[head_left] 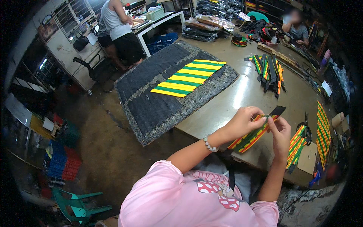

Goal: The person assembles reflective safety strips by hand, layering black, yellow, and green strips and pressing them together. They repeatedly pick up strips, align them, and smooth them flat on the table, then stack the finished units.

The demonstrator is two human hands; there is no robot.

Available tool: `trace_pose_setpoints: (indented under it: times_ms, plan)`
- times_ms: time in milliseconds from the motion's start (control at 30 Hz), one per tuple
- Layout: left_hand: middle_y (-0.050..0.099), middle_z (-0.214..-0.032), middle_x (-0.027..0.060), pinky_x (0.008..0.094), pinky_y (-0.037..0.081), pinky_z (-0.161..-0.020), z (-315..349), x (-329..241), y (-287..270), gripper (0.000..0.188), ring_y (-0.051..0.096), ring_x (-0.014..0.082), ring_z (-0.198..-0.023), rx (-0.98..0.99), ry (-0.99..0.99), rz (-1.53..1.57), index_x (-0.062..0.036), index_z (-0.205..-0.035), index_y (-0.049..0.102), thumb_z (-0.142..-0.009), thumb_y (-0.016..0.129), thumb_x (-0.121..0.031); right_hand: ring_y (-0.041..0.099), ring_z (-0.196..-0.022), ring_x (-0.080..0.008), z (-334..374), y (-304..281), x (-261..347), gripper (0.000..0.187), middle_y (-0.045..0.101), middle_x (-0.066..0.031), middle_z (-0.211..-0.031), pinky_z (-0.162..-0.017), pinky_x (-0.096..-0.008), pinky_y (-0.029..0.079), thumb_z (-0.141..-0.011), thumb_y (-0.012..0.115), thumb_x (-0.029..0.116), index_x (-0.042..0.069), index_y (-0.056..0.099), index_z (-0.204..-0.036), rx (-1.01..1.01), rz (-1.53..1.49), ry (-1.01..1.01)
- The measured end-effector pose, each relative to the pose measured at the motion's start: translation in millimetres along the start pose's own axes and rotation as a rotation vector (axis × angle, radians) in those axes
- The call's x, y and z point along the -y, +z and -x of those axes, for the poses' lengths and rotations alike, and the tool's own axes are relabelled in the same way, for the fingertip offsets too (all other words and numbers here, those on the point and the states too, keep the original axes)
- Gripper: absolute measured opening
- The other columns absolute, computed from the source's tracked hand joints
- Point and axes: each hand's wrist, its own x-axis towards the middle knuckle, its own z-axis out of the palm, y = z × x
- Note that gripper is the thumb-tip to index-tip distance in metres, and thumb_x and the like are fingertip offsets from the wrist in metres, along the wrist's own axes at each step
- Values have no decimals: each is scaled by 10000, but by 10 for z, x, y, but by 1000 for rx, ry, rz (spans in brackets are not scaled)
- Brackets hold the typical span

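Both my hands meet over the near edge of the table at a patterned strap [254, 137] in red, yellow and green. My left hand [247, 120], with a beaded bracelet [210, 143] on its wrist, pinches the strap's upper end. Close beside it, my right hand [280, 131] pinches the same end between thumb and fingers. A black strip end [278, 110] sticks out past the fingertips; whether it joins the strap is hidden. To the right lie a pile of similar straps [296, 145] and black-handled scissors [307, 132].
Yellow and green strips [189, 78] lie on a dark board [151, 113] at the left. Farther back are a pile of straps [269, 73] and a strap roll [239, 40]. A striped sheet [322, 132] and cardboard [307, 158] sit at the right. Other people are at the back.
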Motion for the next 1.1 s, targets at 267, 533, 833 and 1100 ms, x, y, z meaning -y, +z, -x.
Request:
trace_pose_setpoints:
  times_ms: [267, 533, 833, 1100]
  plan:
    - [665, -780, 104, 278, 502, -616, 227, -217, -89, 209, 610, 101, -686, -82, 152, -76, 38, -942, 674, -882, 668, -162, 560, -723, -63, 135, 154, 183, 126, 636, -3, -835, -662, -219, 442, -884, 688, 94, -6, 687, -961, -6, -50, -40]
    - [687, -789, 53, 230, 493, -623, 645, -350, -79, 214, 604, 50, -705, -3, -34, 191, 39, -963, 685, -880, 677, -158, 627, -803, -158, 638, 313, 242, 197, 652, -80, -872, -704, -261, 483, -789, 710, -47, 20, 725, -973, -129, 320, -536]
    - [680, -815, 14, 207, 488, -636, 782, -416, 177, 204, 599, 49, -717, -9, -1, -12, 27, -995, 702, -894, 686, -149, 584, -776, -59, 866, -60, 217, 236, 648, -14, -859, -687, -222, 488, -896, 695, 193, -35, 655, -941, 24, 70, -62]
    - [693, -802, 49, 232, 499, -636, 438, -318, 228, 204, 609, 71, -711, 91, 18, -131, 27, -980, 707, -881, 697, -151, 577, -758, -61, 596, -198, 79, 224, 633, -16, -823, -658, -246, 487, -873, 717, 208, -2, 646, -903, -18, 85, -22]
